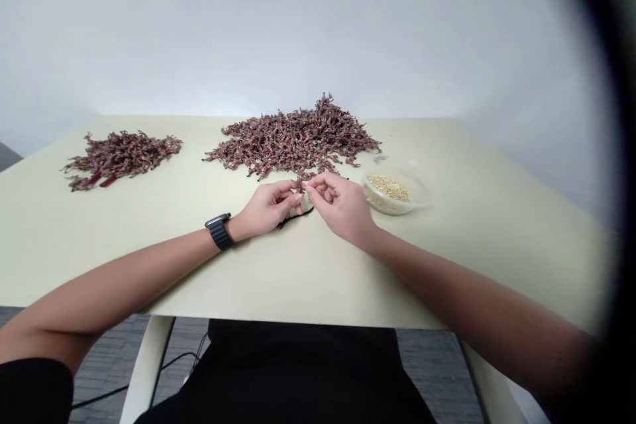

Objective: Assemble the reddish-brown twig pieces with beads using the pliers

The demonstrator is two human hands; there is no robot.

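Note:
My left hand point(268, 207), with a dark watch at the wrist, is closed in a pinch on a small reddish-brown knotted piece point(300, 184). Fingertip to fingertip with it, my right hand point(342, 207) is also pinched closed at the end of that piece; what sits between its fingers is too small to tell. A black cord point(301, 213) shows below the fingers, on or just above the table. Just beyond both hands spreads a large heap of similar brown pieces point(298, 139). Right of my right hand stands a clear plastic bowl point(397, 210) holding many tiny gold-coloured bits point(390, 187).
A smaller heap of brown pieces point(124, 156) lies at the left of the pale table point(238, 285), with dark red strips point(108, 181) at its front edge. A plain wall point(278, 26) rises behind the table. Black cables point(173, 361) run across the floor below.

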